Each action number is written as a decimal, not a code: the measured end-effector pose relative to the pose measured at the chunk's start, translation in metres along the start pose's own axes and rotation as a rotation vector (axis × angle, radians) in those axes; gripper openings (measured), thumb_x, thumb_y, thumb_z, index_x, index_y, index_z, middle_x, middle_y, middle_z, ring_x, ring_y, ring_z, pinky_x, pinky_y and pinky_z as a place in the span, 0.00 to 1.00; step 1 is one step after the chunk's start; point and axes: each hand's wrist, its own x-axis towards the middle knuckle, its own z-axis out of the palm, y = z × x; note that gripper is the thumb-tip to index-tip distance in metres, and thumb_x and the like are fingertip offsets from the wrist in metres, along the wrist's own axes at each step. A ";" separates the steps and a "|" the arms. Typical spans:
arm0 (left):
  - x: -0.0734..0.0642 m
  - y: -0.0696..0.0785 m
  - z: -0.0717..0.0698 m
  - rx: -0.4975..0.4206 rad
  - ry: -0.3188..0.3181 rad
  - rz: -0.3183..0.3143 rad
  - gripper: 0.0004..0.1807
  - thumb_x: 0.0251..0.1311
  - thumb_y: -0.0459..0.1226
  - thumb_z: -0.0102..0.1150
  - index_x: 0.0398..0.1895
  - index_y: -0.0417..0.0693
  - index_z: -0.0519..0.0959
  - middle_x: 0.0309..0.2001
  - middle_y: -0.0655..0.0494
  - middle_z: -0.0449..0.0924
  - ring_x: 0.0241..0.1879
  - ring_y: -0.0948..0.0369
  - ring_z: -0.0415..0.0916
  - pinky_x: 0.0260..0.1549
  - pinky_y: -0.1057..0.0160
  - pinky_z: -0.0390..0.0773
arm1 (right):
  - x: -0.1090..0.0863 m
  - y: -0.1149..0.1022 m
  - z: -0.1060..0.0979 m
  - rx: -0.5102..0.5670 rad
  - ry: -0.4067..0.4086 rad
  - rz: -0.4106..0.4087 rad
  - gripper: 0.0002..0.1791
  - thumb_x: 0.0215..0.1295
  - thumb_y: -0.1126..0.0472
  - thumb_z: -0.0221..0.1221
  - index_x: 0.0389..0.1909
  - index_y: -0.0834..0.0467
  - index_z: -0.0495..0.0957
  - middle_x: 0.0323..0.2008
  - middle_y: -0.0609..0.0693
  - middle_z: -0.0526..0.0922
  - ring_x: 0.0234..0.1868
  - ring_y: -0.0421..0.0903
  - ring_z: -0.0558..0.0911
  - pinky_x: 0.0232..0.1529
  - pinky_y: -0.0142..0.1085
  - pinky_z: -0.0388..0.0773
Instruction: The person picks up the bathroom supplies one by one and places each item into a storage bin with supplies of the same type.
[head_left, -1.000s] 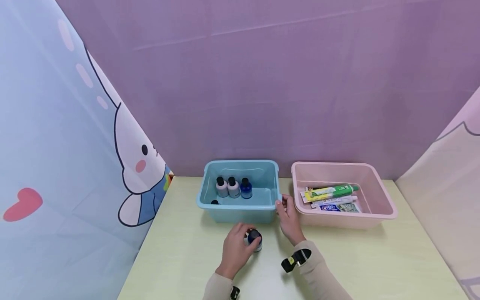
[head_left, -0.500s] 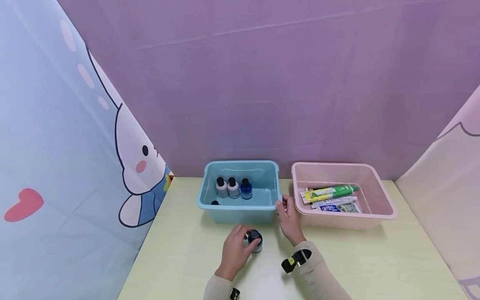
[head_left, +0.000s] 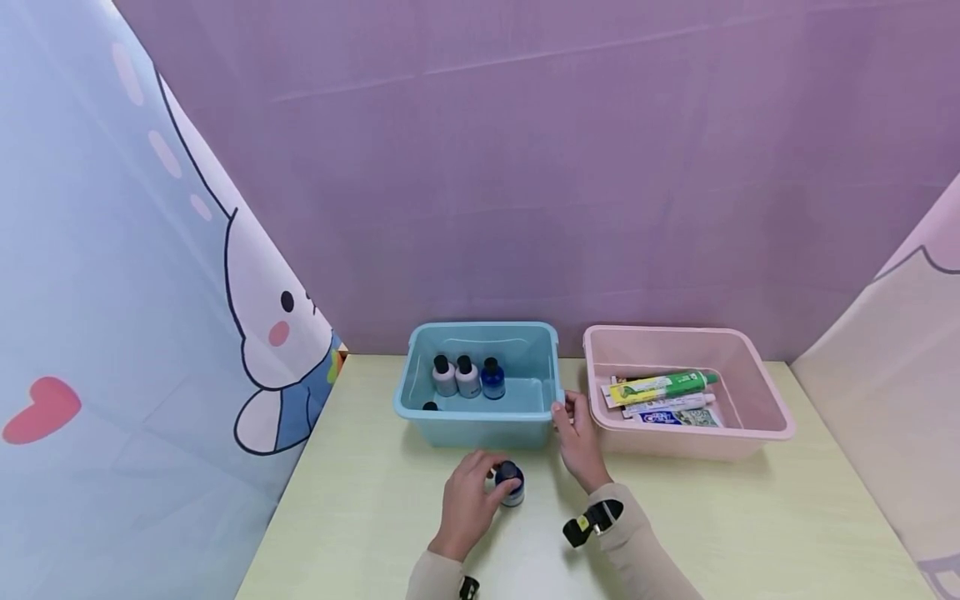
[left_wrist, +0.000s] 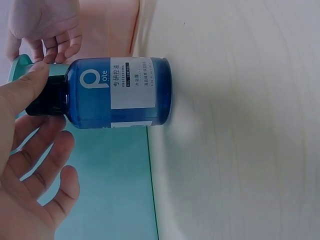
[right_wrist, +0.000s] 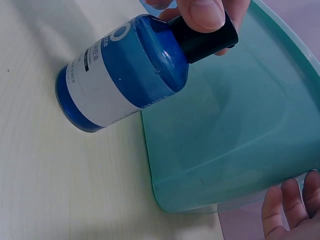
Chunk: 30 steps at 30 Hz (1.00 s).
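Note:
My left hand (head_left: 468,507) pinches the black cap of a small blue bottle (head_left: 514,495) between thumb and fingers, in front of the blue bin. The bottle (left_wrist: 117,92) has a white label and stands upright, its base close to the tabletop. With its thumb at the front and fingers around the side, my right hand (head_left: 580,446) grips the right front corner of the blue bin (head_left: 480,429). In that bin stand two white bottles (head_left: 468,382) with black caps and another blue bottle (head_left: 492,382). One more black cap (head_left: 430,406) shows behind the front rim.
A pink bin (head_left: 675,446) stands just right of the blue one, holding several toothpaste tubes (head_left: 660,387). Both bins sit on a pale yellow table (head_left: 352,500). Behind hangs a purple cloth (head_left: 525,167), and a blue printed cloth (head_left: 135,333) borders the left.

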 end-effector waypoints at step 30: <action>0.008 0.005 -0.021 -0.002 0.004 -0.077 0.17 0.56 0.55 0.72 0.44 0.59 0.85 0.37 0.65 0.80 0.37 0.66 0.77 0.36 0.67 0.78 | -0.003 -0.007 -0.001 0.008 -0.032 0.043 0.26 0.83 0.47 0.43 0.71 0.57 0.59 0.59 0.56 0.68 0.57 0.53 0.71 0.60 0.47 0.74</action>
